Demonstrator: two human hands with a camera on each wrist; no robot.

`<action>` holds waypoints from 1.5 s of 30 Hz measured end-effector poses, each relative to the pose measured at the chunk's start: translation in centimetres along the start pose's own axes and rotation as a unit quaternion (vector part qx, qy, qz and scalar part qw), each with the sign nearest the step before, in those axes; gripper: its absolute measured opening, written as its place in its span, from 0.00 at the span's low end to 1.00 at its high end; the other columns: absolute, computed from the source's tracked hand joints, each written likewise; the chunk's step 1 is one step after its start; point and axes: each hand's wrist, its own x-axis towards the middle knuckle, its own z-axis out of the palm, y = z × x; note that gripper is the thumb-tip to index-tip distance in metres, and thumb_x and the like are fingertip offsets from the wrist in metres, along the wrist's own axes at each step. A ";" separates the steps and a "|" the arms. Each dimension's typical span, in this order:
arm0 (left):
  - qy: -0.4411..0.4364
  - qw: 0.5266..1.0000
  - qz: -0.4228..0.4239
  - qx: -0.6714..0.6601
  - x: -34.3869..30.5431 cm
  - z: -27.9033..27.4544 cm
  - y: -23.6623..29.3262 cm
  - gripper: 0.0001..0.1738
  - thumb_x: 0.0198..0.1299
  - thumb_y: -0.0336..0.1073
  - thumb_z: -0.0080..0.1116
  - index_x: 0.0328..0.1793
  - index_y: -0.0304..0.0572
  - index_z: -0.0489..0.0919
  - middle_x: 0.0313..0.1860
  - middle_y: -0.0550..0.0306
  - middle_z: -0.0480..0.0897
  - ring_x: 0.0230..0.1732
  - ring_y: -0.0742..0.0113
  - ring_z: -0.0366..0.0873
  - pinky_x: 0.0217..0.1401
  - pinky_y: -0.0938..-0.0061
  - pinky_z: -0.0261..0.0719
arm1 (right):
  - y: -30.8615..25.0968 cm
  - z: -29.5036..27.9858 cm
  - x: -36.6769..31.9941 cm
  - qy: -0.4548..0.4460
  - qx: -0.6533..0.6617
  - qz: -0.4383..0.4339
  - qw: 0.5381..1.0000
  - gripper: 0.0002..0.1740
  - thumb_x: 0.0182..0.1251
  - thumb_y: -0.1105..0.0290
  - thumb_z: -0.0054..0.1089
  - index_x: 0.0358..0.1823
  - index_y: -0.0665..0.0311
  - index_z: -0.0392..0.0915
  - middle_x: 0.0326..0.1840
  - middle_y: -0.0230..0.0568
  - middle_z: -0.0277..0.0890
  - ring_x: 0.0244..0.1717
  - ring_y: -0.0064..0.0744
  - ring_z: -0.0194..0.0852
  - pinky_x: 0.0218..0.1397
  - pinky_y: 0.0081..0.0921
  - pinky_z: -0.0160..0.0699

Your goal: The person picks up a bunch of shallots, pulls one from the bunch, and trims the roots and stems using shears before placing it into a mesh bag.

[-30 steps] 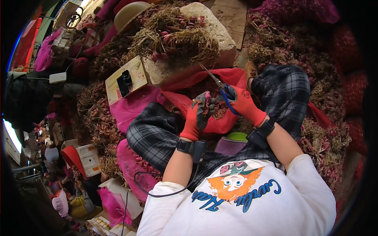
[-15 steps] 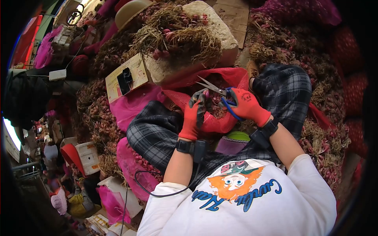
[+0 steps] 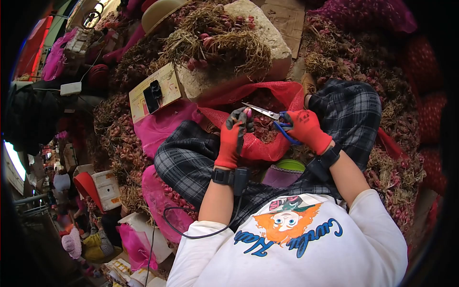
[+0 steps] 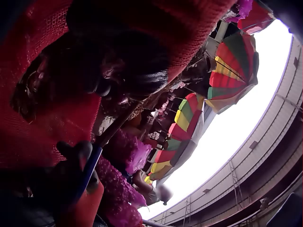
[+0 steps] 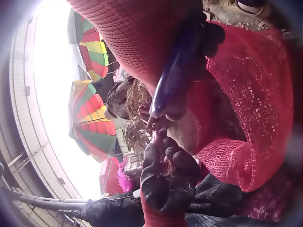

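In the head view my left hand (image 3: 232,136), in a red glove with dark grey fingers, pinches a small pink shallot (image 3: 248,112) at its fingertips. My right hand (image 3: 307,130), gloved alike, grips blue-handled scissors (image 3: 261,110), their blades pointing left beside the shallot. Both hands are over a red mesh bag (image 3: 267,149) with its mouth spread, shallots and trimmings inside. From the right wrist, the left hand (image 5: 169,175) shows palm side with the shallot tip between its fingers, near the scissors' handle (image 5: 173,78). The left wrist view is dark, with a blue handle (image 4: 89,171) at lower left.
A pale block (image 3: 260,31) beyond the bag bears a bunch of dried shallots (image 3: 210,40). Left of it lies a board (image 3: 168,92) with a black phone (image 3: 153,97). Plaid-trousered legs flank the bag; a green-rimmed container (image 3: 289,165) stands between them. Shallot heaps surround the person.
The scissors have swung from a steep angle to a flatter one, their tips moving down. My right hand has shifted slightly right. My left hand has turned, bringing the shallot up at its fingertips.
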 end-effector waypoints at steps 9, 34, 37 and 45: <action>0.034 0.996 0.056 0.058 0.5 -1.5 -1.6 0.13 0.67 0.38 0.54 0.54 0.40 0.77 0.39 0.67 0.78 0.37 0.80 0.76 0.40 0.80 0.77 | -0.4 0.7 -0.5 0.086 -0.052 -0.064 0.993 0.23 0.54 0.48 0.63 0.38 0.60 0.75 0.31 0.45 0.77 0.38 0.46 0.78 0.39 0.37 0.76; -0.033 0.980 0.140 0.140 -1.9 3.9 -2.5 0.21 0.62 0.24 0.45 0.63 0.34 0.71 0.54 0.54 0.78 0.54 0.70 0.76 0.56 0.78 0.73 | -2.1 0.4 0.7 -0.069 0.557 0.044 0.826 0.14 0.59 0.69 0.65 0.45 0.67 0.78 0.32 0.33 0.79 0.31 0.16 0.73 0.33 0.17 0.72; -0.047 0.984 0.139 0.105 -2.2 4.5 -1.2 0.21 0.62 0.24 0.46 0.62 0.33 0.72 0.55 0.54 0.78 0.55 0.70 0.75 0.58 0.77 0.72 | -2.0 -1.2 0.7 -0.125 0.551 0.072 0.822 0.15 0.59 0.68 0.65 0.46 0.65 0.79 0.28 0.29 0.78 0.23 0.14 0.69 0.25 0.14 0.68; -0.075 0.990 0.074 0.091 -2.6 4.3 -0.5 0.18 0.66 0.31 0.49 0.61 0.37 0.74 0.50 0.56 0.79 0.47 0.75 0.75 0.49 0.80 0.74 | -1.8 -1.7 0.8 -0.137 0.536 0.056 0.831 0.11 0.60 0.70 0.63 0.44 0.64 0.79 0.26 0.28 0.76 0.21 0.13 0.67 0.23 0.14 0.66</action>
